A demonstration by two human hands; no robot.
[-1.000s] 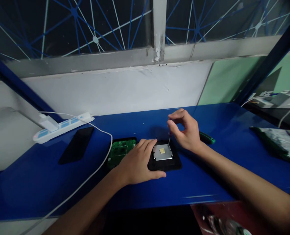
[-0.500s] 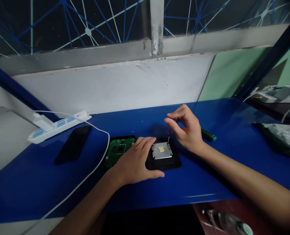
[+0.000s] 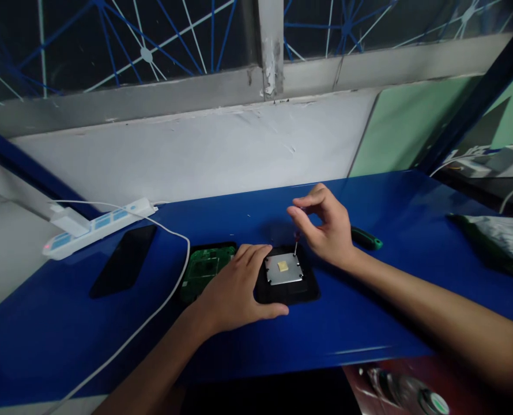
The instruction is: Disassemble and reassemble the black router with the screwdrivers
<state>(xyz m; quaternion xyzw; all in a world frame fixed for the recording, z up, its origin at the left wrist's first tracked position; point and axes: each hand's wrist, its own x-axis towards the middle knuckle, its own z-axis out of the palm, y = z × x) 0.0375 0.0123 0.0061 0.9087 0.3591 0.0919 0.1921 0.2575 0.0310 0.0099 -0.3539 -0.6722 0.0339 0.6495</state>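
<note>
A black device shell lies on the blue bench, with a silver metal plate bearing a small yellow pad in its middle. My left hand lies flat on the shell's left side, fingers stretched out, thumb along its front edge. My right hand hovers over the plate's far right corner, fingers pinched on a small screwdriver whose thin tip stands on that corner. A green circuit board lies in a second black shell just left of my left hand.
A white power strip with a plug and white cable lies at the far left. A black phone rests beside it. A green-handled tool lies behind my right wrist. A packet sits at the right edge.
The view has drifted slightly. My right hand's fingers have shifted on the screwdriver handle while the tip stays on the plate's corner. My left hand has stayed pressed on the shell.
</note>
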